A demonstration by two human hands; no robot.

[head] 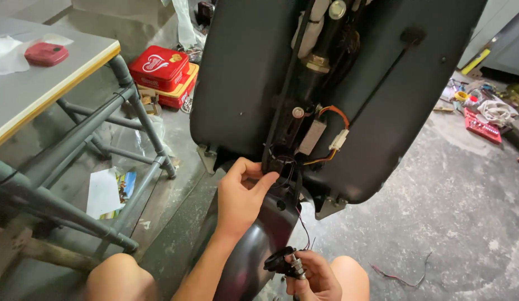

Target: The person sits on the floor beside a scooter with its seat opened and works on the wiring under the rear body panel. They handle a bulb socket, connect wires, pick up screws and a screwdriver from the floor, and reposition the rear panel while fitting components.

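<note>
So the left hand (pixel 244 195) is reaching up from the near side with the forearm angling far and right, fingers curling in and pinching at the thin black wires (pixel 286 167) right at the bottom opening of the big black panel (pixel 237 83), just left of the orange-wired white connector (pixel 337 139). The right hand (pixel 315 277) is sitting low and near, between the knees, closing around a small black round part with a metal threaded stem (pixel 288 263). Its stem is running roughly up-down, tipping near and right, with the black cap facing left and a thin wire trailing up toward the panel.
</note>
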